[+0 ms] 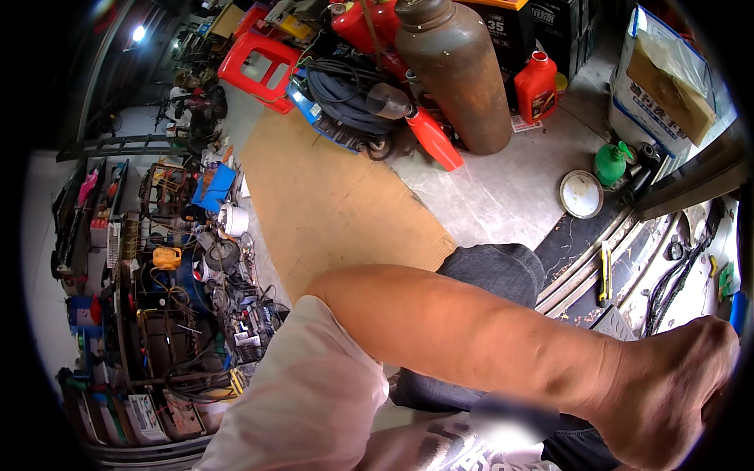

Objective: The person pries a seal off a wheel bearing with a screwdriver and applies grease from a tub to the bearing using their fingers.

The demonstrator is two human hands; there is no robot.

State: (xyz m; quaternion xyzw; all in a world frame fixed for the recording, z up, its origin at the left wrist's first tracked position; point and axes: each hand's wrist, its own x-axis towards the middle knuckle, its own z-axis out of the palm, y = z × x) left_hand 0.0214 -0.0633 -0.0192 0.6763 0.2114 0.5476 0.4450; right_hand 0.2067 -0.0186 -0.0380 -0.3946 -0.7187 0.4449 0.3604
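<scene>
My left arm reaches across my body from its white sleeve, bare below the sleeve. At the right edge is my left hand [667, 392], its back toward me and its fingers curled under; whatever they hold, if anything, is hidden. Nearest to the hand are a grey flat plate [613, 323], a yellow-and-black utility knife [605, 273] on the door track, and some black cables [667, 290]. A blue object [737, 312] shows just beyond the knuckles. My right hand is out of view.
Cardboard [330, 196] covers part of the floor. Ahead stand a rusty gas cylinder [459, 74], a coiled black hose [345, 94], a red bottle [536, 88] and a red stool [259, 67]. A round dish [581, 195] and green sprayer [610, 163] sit right; cluttered tool shelves [157, 314] fill the left.
</scene>
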